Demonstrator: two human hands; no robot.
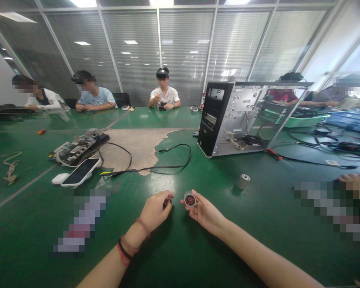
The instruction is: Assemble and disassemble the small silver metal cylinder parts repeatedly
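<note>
Over the near middle of the counter [258, 244], holding a small round metal housing [190, 199] in the right hand [202, 211], with red visible inside its open end. Holding the left hand [156, 208] just beside it, fingers curled narrow toward the thumb; cannot tell whether gripping anything. Toward the right edge, seeing a metal cylinder [243, 182] upright, and behind it a computer case [212, 124] with a red-handled screwdriver [275, 154] near its base. Toward the left edge, seeing a phone [80, 173] close to a circuit board [78, 150].
</note>
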